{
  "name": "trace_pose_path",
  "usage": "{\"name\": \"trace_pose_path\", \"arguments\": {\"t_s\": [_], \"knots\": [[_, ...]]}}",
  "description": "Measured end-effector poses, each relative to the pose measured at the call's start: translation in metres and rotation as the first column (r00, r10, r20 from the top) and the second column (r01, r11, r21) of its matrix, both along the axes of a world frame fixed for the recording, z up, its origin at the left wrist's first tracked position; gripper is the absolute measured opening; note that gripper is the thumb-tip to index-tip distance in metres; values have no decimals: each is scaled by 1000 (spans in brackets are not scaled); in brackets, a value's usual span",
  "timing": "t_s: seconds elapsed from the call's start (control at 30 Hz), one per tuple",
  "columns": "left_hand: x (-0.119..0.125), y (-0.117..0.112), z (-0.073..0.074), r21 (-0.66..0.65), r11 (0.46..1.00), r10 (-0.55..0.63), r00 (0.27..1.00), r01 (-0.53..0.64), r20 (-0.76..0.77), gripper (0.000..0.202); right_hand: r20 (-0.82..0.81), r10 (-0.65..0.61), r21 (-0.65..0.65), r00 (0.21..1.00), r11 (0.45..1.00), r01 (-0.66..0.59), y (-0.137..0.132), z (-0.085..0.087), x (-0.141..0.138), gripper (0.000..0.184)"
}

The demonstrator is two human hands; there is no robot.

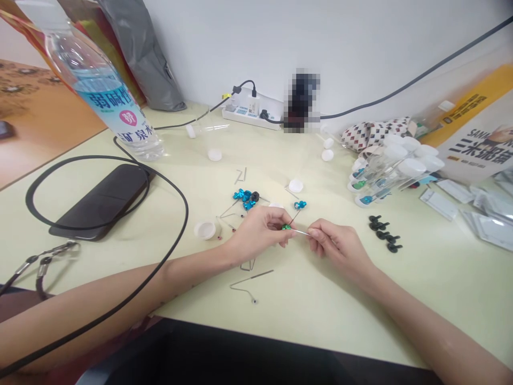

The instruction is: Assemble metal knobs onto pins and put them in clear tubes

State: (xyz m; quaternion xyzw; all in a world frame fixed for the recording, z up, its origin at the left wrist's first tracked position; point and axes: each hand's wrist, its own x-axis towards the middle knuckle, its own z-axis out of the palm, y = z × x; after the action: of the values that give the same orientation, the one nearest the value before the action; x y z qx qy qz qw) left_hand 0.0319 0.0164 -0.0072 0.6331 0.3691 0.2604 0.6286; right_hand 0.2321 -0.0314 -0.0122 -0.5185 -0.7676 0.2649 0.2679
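Left hand (262, 230) is pinching green part (286, 227) at its 3 o'clock | right hand (334, 240) is gripping metal rod (301, 232) at its 9 o'clock | part is probably feeling light, stiff, slick; edges are offering purchase

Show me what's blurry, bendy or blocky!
Head view: square blocks hide something dark beside the white plastic power strip; head view: the clear, blue-labelled plastic bottle leans outward, perhaps lens stretch; head view: the small shiny green piece in the bare left hand looks too soft for detail.
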Motion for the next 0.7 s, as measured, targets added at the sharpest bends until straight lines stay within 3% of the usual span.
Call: {"name": "trace_pose_path", "arguments": {"t_s": [0.1, 0.2, 0.27, 0.4, 0.6, 0.7], "knots": [[-1, 1, 1, -19, 1000, 5, 1000, -4, 28, 13, 158, -12, 257, 987, 966, -30, 1, -1, 2, 18], [-1, 2, 1, -47, 999, 16, 999, -13, 44, 13, 294, -79, 504, 953, 859, -85, 0, -2, 5, 18], [-1, 3, 1, -68, 998, 17, 999, -14, 51, 13, 345, -123, 580, 930, 807, -108, -1, -2, 7, 15], [0, 3, 0, -100, 995, 17, 998, -11, 60, 12, 383, -141, 601, 913, 788, -131, -5, -2, 11, 15], [0, 3, -3, -95, 995, 8, 999, -3, 51, 12, 438, -51, 632, 897, 727, -268, -4, 1, 12, 19], [0, 4, -3, -84, 996, 9, 998, -4, 56, 13, 398, -32, 614, 917, 751, -241, -3, 1, 10, 17]]}}
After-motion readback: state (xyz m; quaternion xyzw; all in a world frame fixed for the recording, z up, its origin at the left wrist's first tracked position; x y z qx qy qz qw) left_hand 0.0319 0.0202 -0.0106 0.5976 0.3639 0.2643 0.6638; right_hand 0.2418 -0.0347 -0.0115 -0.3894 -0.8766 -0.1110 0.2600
